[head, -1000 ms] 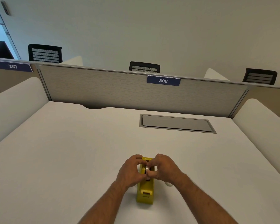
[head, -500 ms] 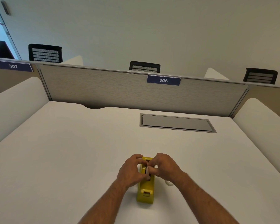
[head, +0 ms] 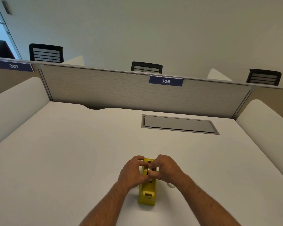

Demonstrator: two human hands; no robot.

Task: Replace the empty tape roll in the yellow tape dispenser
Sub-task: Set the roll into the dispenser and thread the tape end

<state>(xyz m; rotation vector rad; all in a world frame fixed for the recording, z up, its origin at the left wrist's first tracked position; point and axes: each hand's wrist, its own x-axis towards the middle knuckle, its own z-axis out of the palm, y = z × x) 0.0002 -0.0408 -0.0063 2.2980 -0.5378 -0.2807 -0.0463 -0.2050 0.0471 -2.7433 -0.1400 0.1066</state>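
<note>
The yellow tape dispenser (head: 147, 194) stands on the white desk (head: 72, 152), its cutter end toward me. Both hands are over its roll slot. My left hand (head: 132, 172) curls against the dispenser's left side, fingers bent over the top. My right hand (head: 166, 169) comes in from the right, its fingertips pinching a small white piece, apparently the tape roll (head: 149, 168), in the slot. Most of that piece is hidden by the fingers. A white ring-like object (head: 171, 185) peeks out on the desk under my right wrist.
A grey cable hatch (head: 178, 123) is set into the desk farther back on the right. A grey partition (head: 104, 88) labelled 306 closes the far edge, with white side dividers left and right. Black chair backs show behind it.
The hands have stayed on the dispenser's slot, with only small shifts of the fingers. The dispenser has not moved.
</note>
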